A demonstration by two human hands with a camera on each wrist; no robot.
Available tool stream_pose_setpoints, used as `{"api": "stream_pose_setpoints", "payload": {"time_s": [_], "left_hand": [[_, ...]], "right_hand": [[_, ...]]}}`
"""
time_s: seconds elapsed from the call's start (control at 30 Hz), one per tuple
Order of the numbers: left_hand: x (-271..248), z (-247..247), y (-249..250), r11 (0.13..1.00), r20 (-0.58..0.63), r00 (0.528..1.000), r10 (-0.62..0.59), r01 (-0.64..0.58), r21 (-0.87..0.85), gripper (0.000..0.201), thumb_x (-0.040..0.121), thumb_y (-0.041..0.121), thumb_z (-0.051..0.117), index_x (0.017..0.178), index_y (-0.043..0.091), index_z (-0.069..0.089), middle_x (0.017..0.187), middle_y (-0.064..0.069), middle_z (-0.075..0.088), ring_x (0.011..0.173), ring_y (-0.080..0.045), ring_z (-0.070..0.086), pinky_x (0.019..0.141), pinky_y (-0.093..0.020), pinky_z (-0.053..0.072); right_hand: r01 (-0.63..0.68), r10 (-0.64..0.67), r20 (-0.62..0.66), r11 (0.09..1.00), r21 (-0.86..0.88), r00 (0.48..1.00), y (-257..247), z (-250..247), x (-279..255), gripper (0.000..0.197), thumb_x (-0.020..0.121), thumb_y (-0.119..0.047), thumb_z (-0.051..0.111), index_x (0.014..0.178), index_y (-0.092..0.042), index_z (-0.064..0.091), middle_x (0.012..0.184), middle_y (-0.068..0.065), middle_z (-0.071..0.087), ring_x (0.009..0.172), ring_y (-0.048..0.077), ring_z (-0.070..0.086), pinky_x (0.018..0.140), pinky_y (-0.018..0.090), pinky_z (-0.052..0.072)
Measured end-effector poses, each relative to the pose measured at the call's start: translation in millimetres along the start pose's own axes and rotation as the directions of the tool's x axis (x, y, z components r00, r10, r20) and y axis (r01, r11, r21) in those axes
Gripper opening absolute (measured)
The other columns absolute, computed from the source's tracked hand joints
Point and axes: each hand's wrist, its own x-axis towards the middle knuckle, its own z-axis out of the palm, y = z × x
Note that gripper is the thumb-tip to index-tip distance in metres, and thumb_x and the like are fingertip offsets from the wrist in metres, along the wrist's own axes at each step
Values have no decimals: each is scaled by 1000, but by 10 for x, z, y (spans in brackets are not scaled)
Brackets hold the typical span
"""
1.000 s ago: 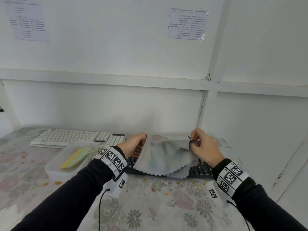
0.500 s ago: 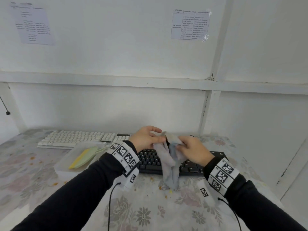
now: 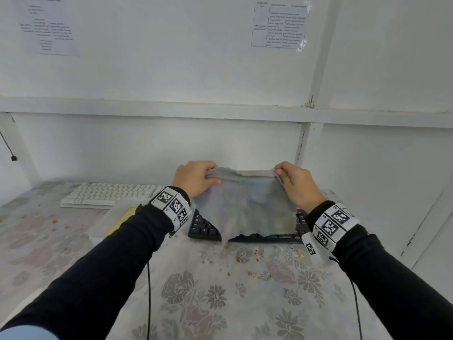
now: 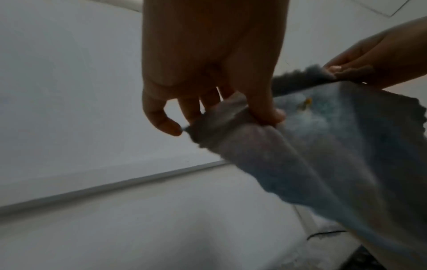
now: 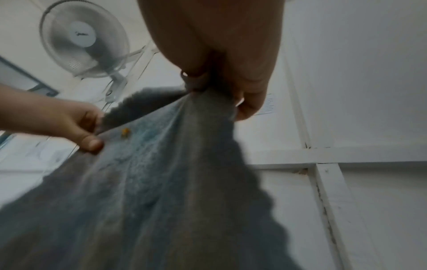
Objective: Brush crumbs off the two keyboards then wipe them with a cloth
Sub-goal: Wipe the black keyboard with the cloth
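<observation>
A grey-blue cloth (image 3: 247,204) hangs spread out above the black keyboard (image 3: 203,227), hiding most of it. My left hand (image 3: 196,177) pinches the cloth's upper left corner and my right hand (image 3: 294,180) pinches the upper right corner. In the left wrist view the thumb and fingers of my left hand (image 4: 231,109) clamp a bunched edge of the cloth (image 4: 323,155). My right hand (image 5: 221,87) grips the cloth (image 5: 150,182) the same way in the right wrist view. An orange crumb (image 5: 125,131) clings to the fabric. The white keyboard (image 3: 110,193) lies at the back left.
A clear plastic tub (image 3: 107,223) with something yellow inside sits in front of the white keyboard, partly behind my left forearm. Orange crumbs (image 3: 252,274) dot the floral tablecloth (image 3: 220,303). A white wall stands right behind the keyboards, with a fan (image 5: 83,38) mounted high.
Half a second ago my hands were close together with the cloth bunched and hanging narrow. They have moved apart and up, stretching the cloth wide again.
</observation>
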Motion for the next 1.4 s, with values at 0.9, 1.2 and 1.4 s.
{"api": "stream_pose_setpoints", "payload": {"time_s": [0.9, 1.2, 1.4], "left_hand": [[-73, 287, 214, 828, 301, 943, 141, 54, -558, 15, 90, 11, 58, 83, 20, 49, 76, 4, 51, 70, -8, 47, 66, -22, 39], [-5, 309, 187, 860, 131, 988, 76, 1, -511, 17, 85, 26, 68, 77, 18, 54, 72, 3, 54, 69, -11, 49, 65, -22, 39], [80, 230, 126, 913, 158, 983, 97, -25, -407, 27, 80, 27, 73, 66, 22, 50, 62, 7, 46, 59, -6, 41, 60, -22, 33]], "right_hand": [[-50, 56, 391, 998, -27, 919, -304, 513, -127, 75, 70, -71, 49, 124, -20, 49, 106, -11, 59, 98, 4, 52, 97, 35, 30], [-33, -18, 321, 988, 153, 947, -320, 400, 4, 30, 80, 0, 55, 108, -11, 57, 92, -1, 56, 77, 12, 53, 67, 17, 43], [7, -6, 359, 1000, -3, 933, -235, 309, 122, 27, 78, 10, 45, 69, -10, 59, 67, 1, 54, 66, 12, 45, 60, 25, 36]]}}
